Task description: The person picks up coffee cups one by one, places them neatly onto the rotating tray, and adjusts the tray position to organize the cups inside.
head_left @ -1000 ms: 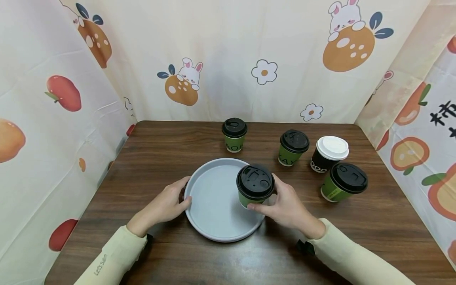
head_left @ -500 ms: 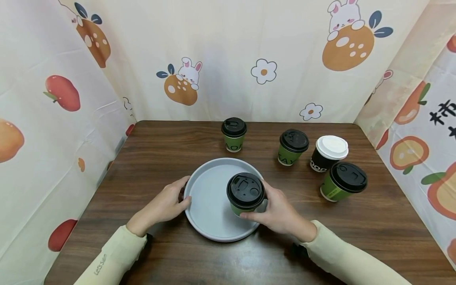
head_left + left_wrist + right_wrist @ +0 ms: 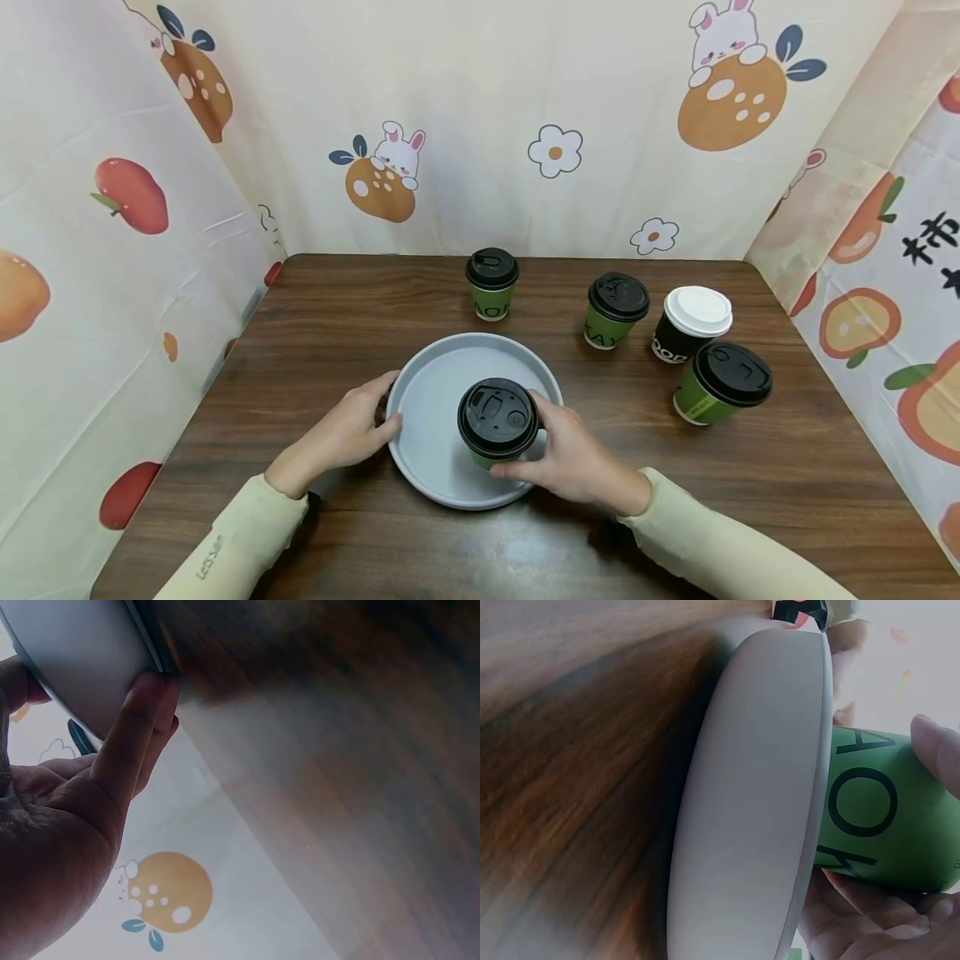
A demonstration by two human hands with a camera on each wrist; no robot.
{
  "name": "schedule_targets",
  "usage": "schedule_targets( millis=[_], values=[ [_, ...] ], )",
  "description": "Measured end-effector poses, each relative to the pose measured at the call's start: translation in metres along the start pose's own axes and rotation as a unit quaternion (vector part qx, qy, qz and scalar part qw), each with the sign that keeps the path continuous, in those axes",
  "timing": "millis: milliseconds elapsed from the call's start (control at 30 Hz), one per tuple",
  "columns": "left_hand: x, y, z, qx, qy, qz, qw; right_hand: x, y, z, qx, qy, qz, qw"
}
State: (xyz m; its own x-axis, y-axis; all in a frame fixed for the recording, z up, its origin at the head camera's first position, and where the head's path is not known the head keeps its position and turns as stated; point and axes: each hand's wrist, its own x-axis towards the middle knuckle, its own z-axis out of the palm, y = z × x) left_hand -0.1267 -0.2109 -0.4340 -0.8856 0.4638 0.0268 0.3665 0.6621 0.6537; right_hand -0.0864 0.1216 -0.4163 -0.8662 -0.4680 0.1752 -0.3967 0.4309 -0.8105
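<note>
A round, pale grey plate with a raised rim lies on the table in the head view. My left hand grips its left edge, thumb at the rim; in the left wrist view the fingers reach around the plate's side. Over the plate's right half, my right hand holds a green paper coffee cup with a black lid, upright. Dark letters show on the cup's green side in the right wrist view, with thumb and fingers on opposite sides; the plate's wall hides its base.
A green cup with a black lid stands behind the plate. Farther right are another green cup, a black cup with a white lid, and a green cup nearer the front. A printed curtain borders the wooden table.
My right hand has carried the green coffee cup left and toward me, from the plate's right edge to nearer its middle. My left hand has kept its grip on the plate.
</note>
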Motion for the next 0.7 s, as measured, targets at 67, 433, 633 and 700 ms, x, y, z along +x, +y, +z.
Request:
schedule_targets(
  millis=[67,433,633,700],
  values=[
    [0.000,0.000,0.000,0.000,0.000,-0.001,1.0000,0.000,-0.001,0.002,0.002,-0.005,-0.005,1.0000],
    [0.000,-0.001,-0.001,-0.001,-0.001,-0.002,1.0000,0.001,-0.002,0.011,0.041,-0.031,-0.024,0.9984],
    [0.000,-0.001,-0.001,0.000,0.001,0.000,1.0000,0.001,-0.003,0.014,0.040,-0.042,-0.031,0.9978],
    [0.001,-0.001,-0.001,0.002,0.001,0.001,1.0000,0.000,-0.003,0.015,0.041,-0.046,-0.033,0.9976]
  ],
)
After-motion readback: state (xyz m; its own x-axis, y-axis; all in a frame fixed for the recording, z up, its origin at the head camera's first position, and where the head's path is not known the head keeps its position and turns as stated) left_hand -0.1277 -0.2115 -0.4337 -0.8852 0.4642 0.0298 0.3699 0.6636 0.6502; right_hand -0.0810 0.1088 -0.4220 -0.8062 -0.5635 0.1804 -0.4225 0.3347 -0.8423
